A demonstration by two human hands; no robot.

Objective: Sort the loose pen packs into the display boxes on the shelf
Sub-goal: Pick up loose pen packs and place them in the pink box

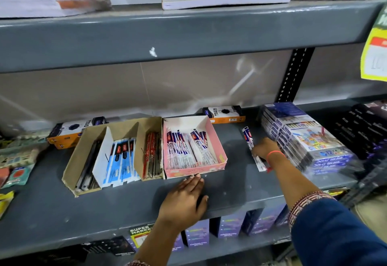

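Hands at the pink display box [217, 146]
Left hand [184, 199] touches its front wall; right hand [265, 147], right of it, grasps a loose pen pack [248, 137].

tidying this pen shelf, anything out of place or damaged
Yes. A loose pen pack lies on the bare shelf right of the pink display box, under the right hand, though matching packs sit in that box. The brown cardboard box has a ragged, torn front corner.

One head-worn wide-angle view looks forward and down, close over the grey shelf [52, 209], with the upper shelf [167, 35] overhead.
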